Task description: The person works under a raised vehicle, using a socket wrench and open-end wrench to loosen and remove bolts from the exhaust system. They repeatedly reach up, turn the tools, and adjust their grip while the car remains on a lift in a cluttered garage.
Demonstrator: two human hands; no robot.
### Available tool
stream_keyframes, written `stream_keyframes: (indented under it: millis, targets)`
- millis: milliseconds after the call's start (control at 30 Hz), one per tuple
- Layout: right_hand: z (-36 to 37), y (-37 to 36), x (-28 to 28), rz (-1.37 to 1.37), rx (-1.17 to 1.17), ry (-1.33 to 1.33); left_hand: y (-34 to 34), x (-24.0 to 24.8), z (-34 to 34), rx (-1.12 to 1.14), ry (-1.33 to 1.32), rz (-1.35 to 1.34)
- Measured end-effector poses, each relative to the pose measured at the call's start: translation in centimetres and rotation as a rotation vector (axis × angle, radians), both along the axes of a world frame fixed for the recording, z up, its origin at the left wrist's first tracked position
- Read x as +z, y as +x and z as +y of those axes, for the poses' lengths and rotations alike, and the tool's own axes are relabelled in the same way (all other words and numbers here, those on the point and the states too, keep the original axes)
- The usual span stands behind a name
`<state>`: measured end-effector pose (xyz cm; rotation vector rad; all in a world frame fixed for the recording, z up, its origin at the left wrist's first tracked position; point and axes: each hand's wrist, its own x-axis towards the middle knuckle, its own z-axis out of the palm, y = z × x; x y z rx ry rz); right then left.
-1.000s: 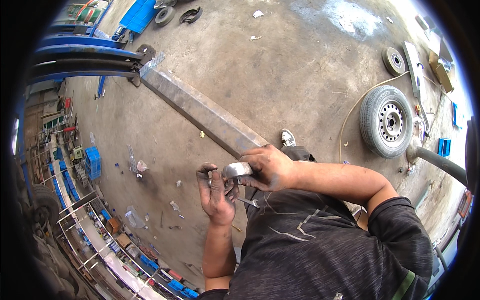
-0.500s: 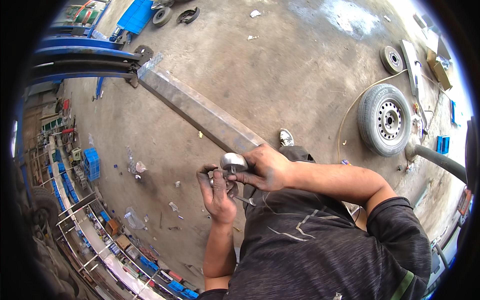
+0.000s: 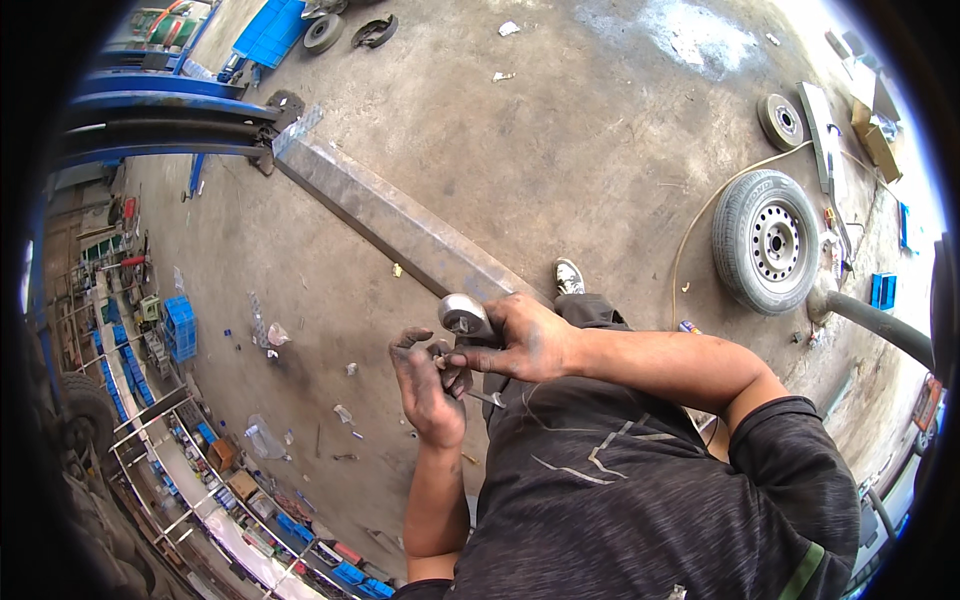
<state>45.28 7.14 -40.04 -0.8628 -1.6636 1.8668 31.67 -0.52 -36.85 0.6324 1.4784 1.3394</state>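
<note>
My right hand [image 3: 535, 340] is closed round a shiny metal ratchet wrench; its rounded head [image 3: 463, 314] points up and left, and the hand hides its handle. My left hand [image 3: 428, 395], blackened with grease, is right beside it with fingers bent. Between the fingertips of both hands is a small part [image 3: 440, 362], too small to name. A slim spanner [image 3: 491, 399] sticks out from under the left hand's fingers toward my shirt, its open jaw showing.
A long steel beam [image 3: 400, 215] runs across the floor to a blue lift post [image 3: 170, 115]. At right lie a wheel with tyre [image 3: 768, 242], a brake drum [image 3: 780, 122] and a hose [image 3: 680, 245]. A parts rack [image 3: 190, 470] lines the left; litter dots the floor.
The ratchet's head has tipped, so its underside shows more. My left fingers have shifted and opened slightly round the small part. Both hands stay close together.
</note>
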Motion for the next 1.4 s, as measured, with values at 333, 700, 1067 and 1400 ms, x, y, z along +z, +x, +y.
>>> stream_keyframes:
  millis: [333,700,1067,1400]
  targets:
    - [0.6,0.9,-1.1,0.116,-0.06,-0.492,-2.6,0.1,0.3,-0.08,0.006,0.09]
    - [0.0,4.0,-3.1,-0.027,-0.157,-0.544,-0.3,-2.3,3.1,-0.423,-0.02,0.498]
    - [-5.4,5.4,-8.1,-0.206,-0.663,-0.421,-0.8,-8.2,7.2,-0.96,-0.198,0.086]
    - [-12.7,-4.5,-8.8,-0.236,-1.385,-0.405,-3.0,-9.0,14.6,-1.743,0.28,0.494]
